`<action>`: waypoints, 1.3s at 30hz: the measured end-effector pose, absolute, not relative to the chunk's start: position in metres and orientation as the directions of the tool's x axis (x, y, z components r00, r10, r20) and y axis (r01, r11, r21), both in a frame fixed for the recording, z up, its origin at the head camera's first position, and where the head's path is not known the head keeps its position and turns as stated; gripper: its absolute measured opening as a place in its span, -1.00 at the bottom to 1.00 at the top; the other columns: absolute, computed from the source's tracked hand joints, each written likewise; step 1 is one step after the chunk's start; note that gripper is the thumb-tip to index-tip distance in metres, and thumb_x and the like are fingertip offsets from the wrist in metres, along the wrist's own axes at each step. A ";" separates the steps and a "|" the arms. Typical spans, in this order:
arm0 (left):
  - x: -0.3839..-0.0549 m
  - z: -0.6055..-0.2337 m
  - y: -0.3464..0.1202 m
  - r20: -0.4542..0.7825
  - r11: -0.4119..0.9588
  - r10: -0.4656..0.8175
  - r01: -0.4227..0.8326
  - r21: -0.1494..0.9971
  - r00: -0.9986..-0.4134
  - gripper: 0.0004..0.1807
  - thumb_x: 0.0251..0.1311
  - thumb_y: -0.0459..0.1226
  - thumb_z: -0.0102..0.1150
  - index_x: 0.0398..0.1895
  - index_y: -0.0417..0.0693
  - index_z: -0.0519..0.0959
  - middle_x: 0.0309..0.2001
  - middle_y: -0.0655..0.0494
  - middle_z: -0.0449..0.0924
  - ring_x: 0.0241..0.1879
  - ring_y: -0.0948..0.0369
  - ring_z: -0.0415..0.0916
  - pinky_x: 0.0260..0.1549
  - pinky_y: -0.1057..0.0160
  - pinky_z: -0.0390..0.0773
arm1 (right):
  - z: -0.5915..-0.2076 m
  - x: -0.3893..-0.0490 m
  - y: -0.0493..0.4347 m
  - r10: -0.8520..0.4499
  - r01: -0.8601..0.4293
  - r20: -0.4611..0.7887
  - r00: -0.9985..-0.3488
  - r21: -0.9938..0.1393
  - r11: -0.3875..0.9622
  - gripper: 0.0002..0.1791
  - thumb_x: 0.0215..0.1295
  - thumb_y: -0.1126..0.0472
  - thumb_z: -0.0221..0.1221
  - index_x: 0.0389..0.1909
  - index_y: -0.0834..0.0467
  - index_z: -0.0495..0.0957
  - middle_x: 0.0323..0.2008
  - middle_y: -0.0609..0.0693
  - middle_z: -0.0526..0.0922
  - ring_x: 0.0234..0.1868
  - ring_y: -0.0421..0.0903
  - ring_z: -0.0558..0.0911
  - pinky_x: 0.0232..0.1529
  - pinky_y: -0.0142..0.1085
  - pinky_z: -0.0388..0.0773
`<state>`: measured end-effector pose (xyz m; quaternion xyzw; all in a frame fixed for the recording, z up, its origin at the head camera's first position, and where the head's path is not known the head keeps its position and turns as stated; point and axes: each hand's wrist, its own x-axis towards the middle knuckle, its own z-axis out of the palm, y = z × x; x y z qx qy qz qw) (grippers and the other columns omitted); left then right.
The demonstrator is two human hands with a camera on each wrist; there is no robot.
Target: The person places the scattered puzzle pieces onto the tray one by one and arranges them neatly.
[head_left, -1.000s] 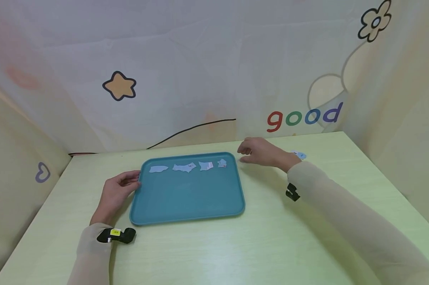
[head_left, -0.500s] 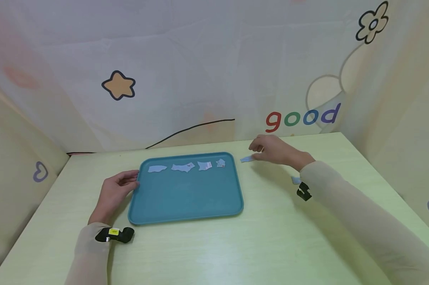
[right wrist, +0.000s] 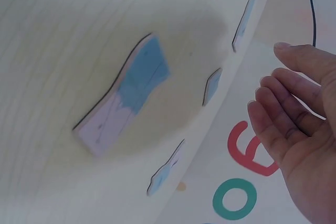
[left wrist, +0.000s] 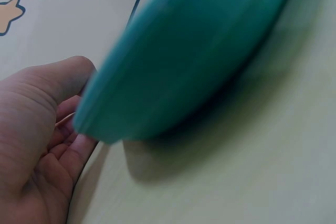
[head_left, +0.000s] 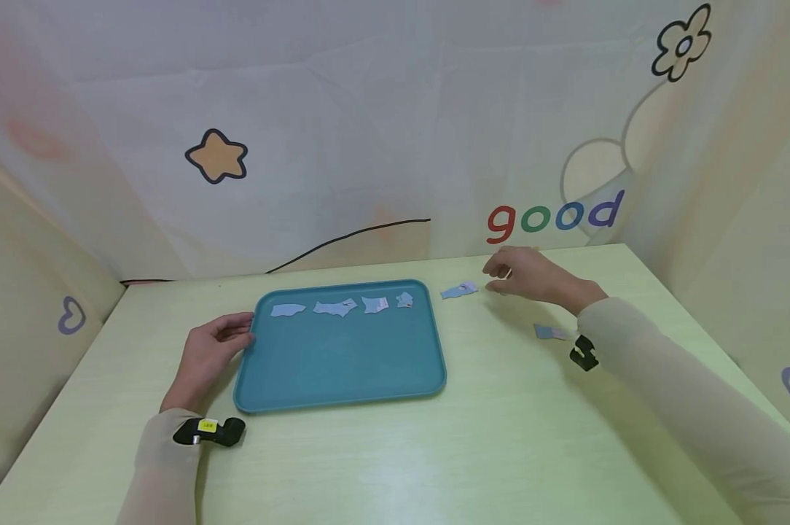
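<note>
A blue-green tray [head_left: 342, 364] lies on the table with several flat, irregular pale-blue pieces in a row along its far side, among them a jagged piece [head_left: 334, 308]. My left hand [head_left: 205, 357] holds the tray's left rim, which sits between thumb and fingers in the left wrist view. Right of the tray, my right hand [head_left: 533, 275] hovers over the table with loosely curled fingers and nothing in them. Near its fingertips lies a blue-and-lilac piece [head_left: 459, 290]. Another two-tone piece [right wrist: 126, 95] lies closer to my right wrist.
More pieces lie by the table's far edge in the right wrist view, including a small blue one [right wrist: 212, 86] and a narrow one [right wrist: 165, 169]. A printed cloth backdrop [head_left: 342, 146] stands behind the table [head_left: 369, 467] and along both sides.
My right hand has moved right, away from the tray's far right corner, uncovering the blue-and-lilac piece and another piece nearer the wrist. My left hand stays at the tray rim.
</note>
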<state>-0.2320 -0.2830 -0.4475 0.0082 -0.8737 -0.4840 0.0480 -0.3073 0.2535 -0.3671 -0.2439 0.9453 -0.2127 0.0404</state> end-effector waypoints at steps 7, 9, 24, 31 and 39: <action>-0.233 -0.447 -0.282 0.073 0.528 -0.067 0.026 0.849 -0.995 -0.49 0.46 -0.33 0.27 0.41 -0.30 0.53 0.21 -0.26 0.64 0.11 0.05 0.60 -0.06 0.60 0.55 | -0.370 -0.306 0.274 -0.449 -0.414 0.021 -0.893 -0.429 0.803 -0.65 0.41 0.30 0.38 0.14 0.35 0.67 0.04 0.23 0.71 0.08 0.18 0.65 0.18 0.10 0.63; -0.233 -0.447 -0.282 0.071 0.530 -0.068 0.025 0.848 -0.995 -0.49 0.46 -0.33 0.27 0.41 -0.30 0.53 0.21 -0.27 0.64 0.11 0.05 0.60 -0.07 0.60 0.55 | -0.370 -0.305 0.279 -0.444 -0.408 0.019 -0.896 -0.430 0.805 -0.65 0.41 0.30 0.37 0.14 0.36 0.67 0.04 0.23 0.70 0.08 0.18 0.64 0.18 0.11 0.63; -0.234 -0.444 -0.280 0.055 0.519 -0.069 0.011 0.855 -0.996 -0.48 0.46 -0.34 0.26 0.43 -0.32 0.51 0.22 -0.29 0.62 0.17 -0.05 0.58 -0.06 0.60 0.55 | -0.372 -0.286 0.309 -0.439 -0.397 -0.014 -0.898 -0.399 0.826 -0.66 0.39 0.27 0.40 0.09 0.35 0.69 -0.02 0.15 0.73 0.00 0.11 0.66 0.13 0.10 0.65; -0.233 -0.444 -0.279 0.062 0.524 -0.072 0.015 0.851 -0.995 -0.49 0.46 -0.35 0.25 0.42 -0.33 0.51 0.22 -0.29 0.62 0.16 -0.05 0.58 -0.07 0.61 0.54 | -0.373 -0.273 0.319 -0.452 -0.406 -0.031 -0.892 -0.388 0.828 -0.66 0.35 0.26 0.44 0.06 0.34 0.70 -0.06 0.09 0.73 -0.05 0.08 0.66 0.06 0.06 0.69; -0.234 -0.448 -0.282 0.071 0.538 -0.069 0.023 0.843 -0.995 -0.49 0.46 -0.33 0.27 0.41 -0.32 0.52 0.22 -0.29 0.63 0.15 -0.04 0.60 -0.08 0.61 0.54 | -0.382 -0.264 0.330 -0.453 -0.393 -0.065 -0.889 -0.399 0.828 -0.69 0.34 0.23 0.45 0.02 0.27 0.73 -0.11 -0.03 0.72 -0.07 0.00 0.65 0.03 -0.03 0.69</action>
